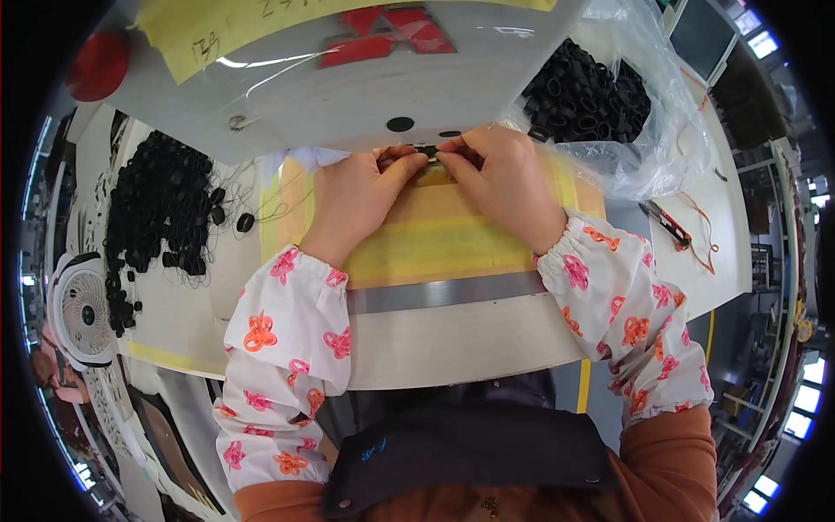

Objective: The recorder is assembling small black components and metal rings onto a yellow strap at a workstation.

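The left hand (358,196) and right hand (509,181) meet under the front edge of a grey machine (287,109), the fingers of each pinched closed on a small black piece (429,151), its shape mostly hidden. It sits above a yellow-taped surface (435,239) on the pale bench (461,344). To the left lies a heap of black threaded pieces (161,204); to the right, black rings (591,100) fill a clear plastic bag (683,143), with a red-and-black cutter (668,226) nearer the person.
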The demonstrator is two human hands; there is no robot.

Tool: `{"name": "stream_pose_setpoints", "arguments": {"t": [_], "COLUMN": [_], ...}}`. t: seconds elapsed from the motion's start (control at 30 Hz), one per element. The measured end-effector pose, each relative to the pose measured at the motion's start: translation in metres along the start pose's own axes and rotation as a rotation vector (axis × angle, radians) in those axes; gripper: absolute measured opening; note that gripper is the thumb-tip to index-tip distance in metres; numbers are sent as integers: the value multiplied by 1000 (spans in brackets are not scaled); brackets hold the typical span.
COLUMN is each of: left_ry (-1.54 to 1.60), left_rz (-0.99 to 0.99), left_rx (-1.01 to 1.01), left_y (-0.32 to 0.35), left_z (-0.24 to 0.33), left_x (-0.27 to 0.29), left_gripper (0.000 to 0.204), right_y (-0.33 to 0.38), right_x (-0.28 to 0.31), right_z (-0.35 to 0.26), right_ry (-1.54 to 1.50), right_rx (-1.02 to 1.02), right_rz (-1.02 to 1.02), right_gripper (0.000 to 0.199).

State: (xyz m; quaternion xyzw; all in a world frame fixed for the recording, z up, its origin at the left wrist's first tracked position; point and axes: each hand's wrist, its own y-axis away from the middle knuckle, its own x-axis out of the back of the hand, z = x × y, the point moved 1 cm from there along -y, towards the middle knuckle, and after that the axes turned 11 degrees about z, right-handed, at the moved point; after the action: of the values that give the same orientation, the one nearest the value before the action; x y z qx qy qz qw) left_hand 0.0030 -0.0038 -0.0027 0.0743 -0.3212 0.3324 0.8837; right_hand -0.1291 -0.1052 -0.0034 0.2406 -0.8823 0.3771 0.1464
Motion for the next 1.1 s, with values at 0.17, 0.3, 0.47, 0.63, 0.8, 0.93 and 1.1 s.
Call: {"name": "stream_pose_setpoints", "arguments": {"t": [0.17, 0.3, 0.47, 0.63, 0.8, 0.93, 1.1], "left_ry": [-32, -93, -42, -26, -52, -31, -19], "left_rz": [-9, 1, 11, 33, 12, 32, 25], "left_rx": [23, -13, -23, -85, 39, -40, 11], "left_y": [-1, -4, -3, -2, -4, -4, -3], "left_z": [2, -1, -4, -8, -9, -10, -6], "left_x": [3, 1, -3, -2, 0, -1, 0], "left_gripper": [34, 33, 30, 29, 31, 29, 27], "right_y": [-1, -3, -7, -7, -11, -11, -12], "right_x": [-2, -1, 2, 1, -1, 0, -1], "right_z": [1, 0, -1, -1, -3, -1, -3], "right_ry": [3, -21, -40, -44, 61, 45, 69], "right_rx": [42, 79, -17, -51, -58, -70, -154], "right_rz": [3, -9, -58, -71, -107, -107, -165], "right_gripper": [10, 4, 7, 8, 9, 10, 9]}}
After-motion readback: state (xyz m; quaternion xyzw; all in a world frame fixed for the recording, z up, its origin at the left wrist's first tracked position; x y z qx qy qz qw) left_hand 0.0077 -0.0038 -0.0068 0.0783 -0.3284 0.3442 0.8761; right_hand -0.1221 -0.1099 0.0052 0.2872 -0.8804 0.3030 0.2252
